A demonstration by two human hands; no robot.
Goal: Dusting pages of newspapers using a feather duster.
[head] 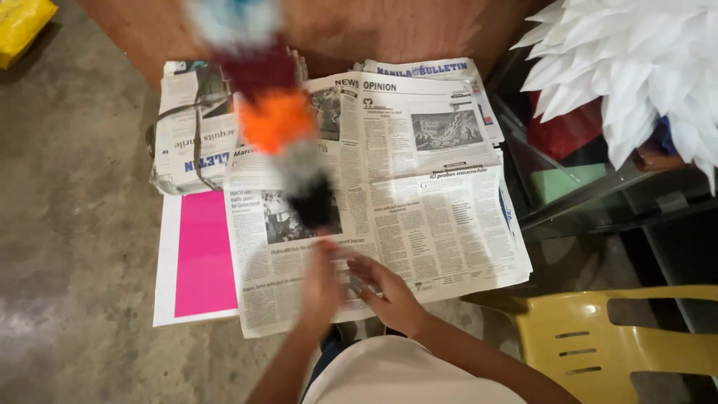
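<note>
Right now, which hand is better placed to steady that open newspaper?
Probably the right hand: it sits apart, fingers spread low over the newspaper. The left hand is blurred at the dark end of a multicoloured feathery stick, apparently holding it.

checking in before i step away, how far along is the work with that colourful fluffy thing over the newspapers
Looks done: open newspaper sheets cover the floor, with a pink sheet beside them and a tied newspaper bundle behind. In hand: the left hand holds the base of a blurred, multicoloured fluffy piece above the paper; the right hand is right beside it. What is left cannot be judged: motion blur hides the piece's state.
</note>
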